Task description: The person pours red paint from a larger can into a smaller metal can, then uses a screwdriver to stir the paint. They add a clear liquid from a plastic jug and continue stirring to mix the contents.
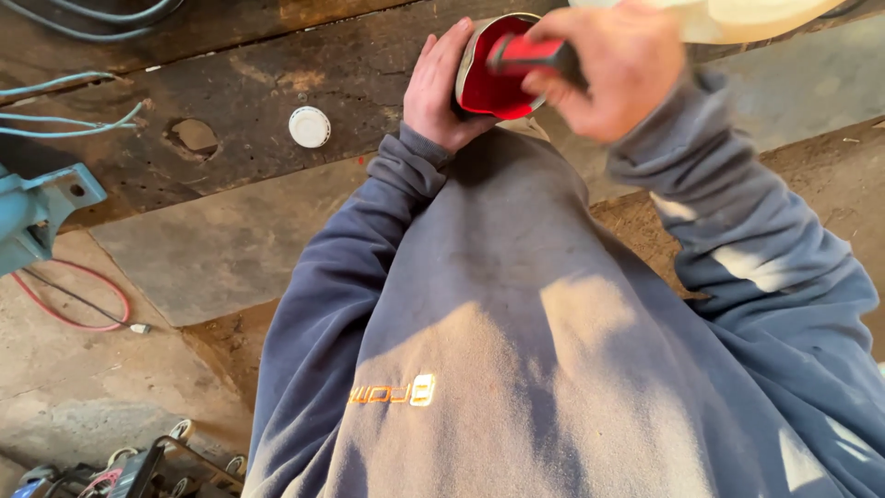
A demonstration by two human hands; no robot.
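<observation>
Dark, stained wooden planking fills the upper field, seen from above past the person's blue sweatshirt; bare concrete floor lies at lower left.

Left hand: fingers extended, palm pressed flat against the outside wall of a can held at top centre, just above the sweatshirt. The can is tipped on its side, its long axis running roughly left to right, its open mouth turned toward the camera and the right hand. Its interior is coated red; whether liquid remains cannot be told.

Right hand: blurred, fist clamped round a red-and-black tool handle, which points left into the can's mouth.

A round white cap lies on the planking, well left of the can, beside a dark knot hole. Pale blue cables and a blue metal bracket occupy the left edge; a red wire loops on the floor below.
</observation>
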